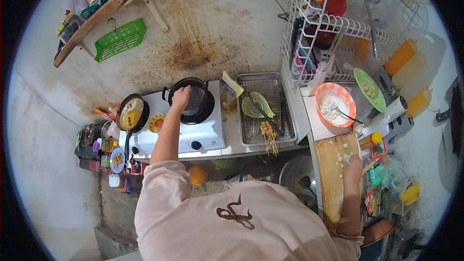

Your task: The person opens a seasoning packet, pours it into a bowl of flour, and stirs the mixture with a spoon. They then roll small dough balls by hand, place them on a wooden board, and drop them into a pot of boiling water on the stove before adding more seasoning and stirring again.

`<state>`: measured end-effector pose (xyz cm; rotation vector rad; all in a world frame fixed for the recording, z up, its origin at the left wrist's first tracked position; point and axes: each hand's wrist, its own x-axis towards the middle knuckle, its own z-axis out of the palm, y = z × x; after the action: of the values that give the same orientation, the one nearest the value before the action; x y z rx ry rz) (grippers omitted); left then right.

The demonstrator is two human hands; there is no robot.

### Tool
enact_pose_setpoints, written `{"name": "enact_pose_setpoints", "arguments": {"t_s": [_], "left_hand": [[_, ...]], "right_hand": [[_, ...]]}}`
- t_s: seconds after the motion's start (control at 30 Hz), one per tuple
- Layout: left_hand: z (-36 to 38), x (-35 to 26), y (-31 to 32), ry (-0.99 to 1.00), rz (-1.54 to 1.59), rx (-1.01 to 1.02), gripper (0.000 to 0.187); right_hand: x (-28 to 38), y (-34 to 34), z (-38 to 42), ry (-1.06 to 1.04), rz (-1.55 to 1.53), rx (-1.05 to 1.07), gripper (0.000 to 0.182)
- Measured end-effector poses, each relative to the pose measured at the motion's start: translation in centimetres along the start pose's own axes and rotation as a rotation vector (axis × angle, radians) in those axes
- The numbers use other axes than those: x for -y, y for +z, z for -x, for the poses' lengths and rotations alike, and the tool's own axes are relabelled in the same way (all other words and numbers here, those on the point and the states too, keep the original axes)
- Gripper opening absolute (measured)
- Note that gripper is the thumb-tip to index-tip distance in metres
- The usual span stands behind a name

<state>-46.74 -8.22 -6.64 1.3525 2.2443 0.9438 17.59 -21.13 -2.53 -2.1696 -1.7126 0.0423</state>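
Observation:
My left hand (181,98) is over the black wok (195,97) on the stove's right burner, its fingers closed; what they hold, if anything, is too small to make out. Far to the right, my right hand (352,164) is low over the wooden board (331,183), next to several small white dough pieces (340,158); its fingers look bent, and their grip is unclear. Behind the board stands an orange and white bowl (335,105) of white dough or flour, with a spoon in it. A green plate (369,90) beside it bears several pale balls.
A frying pan (133,114) with yellow food sits on the left burner, its handle toward the front. Between stove and board is a wire-rack tray (267,137) with a green strainer (258,105) and skewers (268,133). A white dish rack (309,34) rises behind the bowl.

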Motion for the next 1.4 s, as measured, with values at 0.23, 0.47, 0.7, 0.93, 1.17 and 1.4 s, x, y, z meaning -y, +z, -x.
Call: {"name": "enact_pose_setpoints", "arguments": {"t_s": [0.23,0.47,0.7,0.93,1.17,1.4], "left_hand": [[-3.2,-1.3,-2.8,0.028,-0.497,0.057,0.053],[8.9,-5.1,-15.5,0.896,-0.229,-1.045,0.025],[12.7,3.8,-22.4,0.786,-0.355,-1.524,0.011],[13.8,11.3,-24.7,0.738,-0.357,-1.433,0.017],[14.2,10.2,-23.9,0.821,0.04,-1.243,0.015],[15.4,4.2,-18.5,0.866,0.937,-0.113,0.036]], "right_hand": [[-1.3,1.0,-0.4,0.09,-0.075,-0.051,0.027],[1.7,-3.4,1.9,0.567,-1.314,0.054,0.016],[20.7,4.8,3.9,0.508,-1.478,0.834,0.012],[42.8,18.6,2.3,0.378,-1.735,1.332,0.01],[49.8,14.1,0.7,0.365,-1.62,1.04,0.036],[35.4,5.7,-0.5,0.315,-1.535,0.336,0.02]]}}
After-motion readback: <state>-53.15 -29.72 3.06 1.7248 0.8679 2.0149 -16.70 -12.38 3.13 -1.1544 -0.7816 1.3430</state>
